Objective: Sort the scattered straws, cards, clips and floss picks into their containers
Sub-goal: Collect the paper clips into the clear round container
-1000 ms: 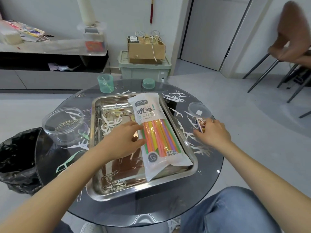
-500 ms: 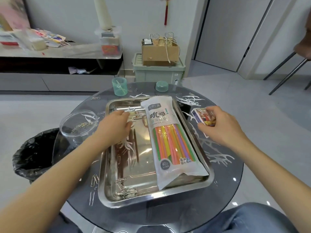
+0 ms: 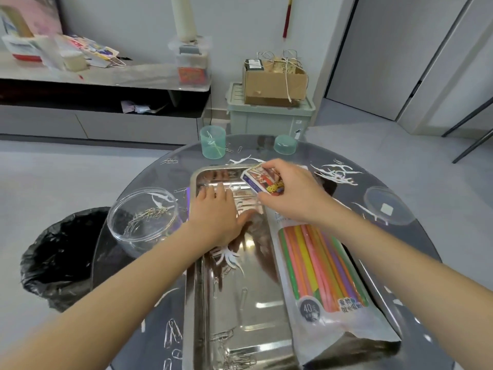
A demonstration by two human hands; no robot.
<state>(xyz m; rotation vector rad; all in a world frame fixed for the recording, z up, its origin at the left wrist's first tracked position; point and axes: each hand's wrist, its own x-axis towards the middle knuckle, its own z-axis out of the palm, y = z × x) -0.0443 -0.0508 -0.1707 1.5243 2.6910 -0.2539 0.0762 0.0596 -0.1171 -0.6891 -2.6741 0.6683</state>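
Note:
A steel tray [image 3: 202, 311] lies on the round glass table. A bag of coloured straws [image 3: 322, 271] rests along its right side. My right hand [image 3: 290, 193] holds a stack of cards [image 3: 264, 180] above the tray's far end. Palm down in the far part of the tray is my left hand [image 3: 213, 217], fingers spread over white floss picks [image 3: 229, 259]; whether it grips anything is hidden. Paper clips [image 3: 226, 353] lie in the tray's near corner. More floss picks [image 3: 336, 172] are scattered on the glass. A clear round tub [image 3: 144, 222] at the left holds clips.
A green cup [image 3: 212, 142] and a green lid [image 3: 285, 145] stand at the table's far edge. A clear lid [image 3: 386, 209] lies at the right. A black bin bag [image 3: 58, 260] sits on the floor at the left. Loose clips [image 3: 172, 333] lie beside the tray.
My right hand carried the cards from the table's right side to above the tray's far end. My left hand shifted toward the tray's far left part. The camera moved closer.

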